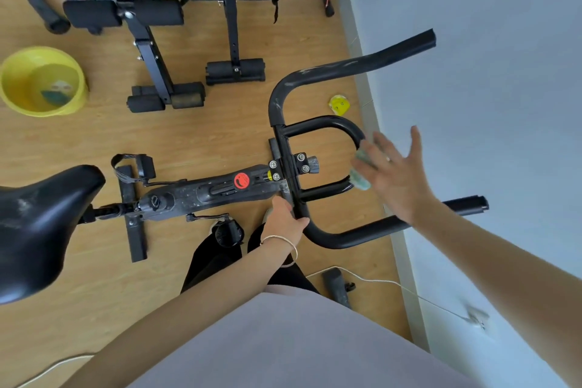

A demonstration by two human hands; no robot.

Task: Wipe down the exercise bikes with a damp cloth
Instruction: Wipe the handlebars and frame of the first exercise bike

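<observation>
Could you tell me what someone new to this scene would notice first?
The black handlebar of an exercise bike fills the middle, with the right hand pressing a pale green cloth against its inner loop while the left hand grips the bar close by. A bright yellow basin stands on the wooden floor at far left, and the black saddle looms at lower left.

The wooden floor [220, 129] is occupied by the exercise bike [201, 190], a black bench frame [157, 72] beyond it, a yellow basin [42, 80] at the left, a small yellow object [339, 104] near the wall and a white cable [378, 281].
</observation>
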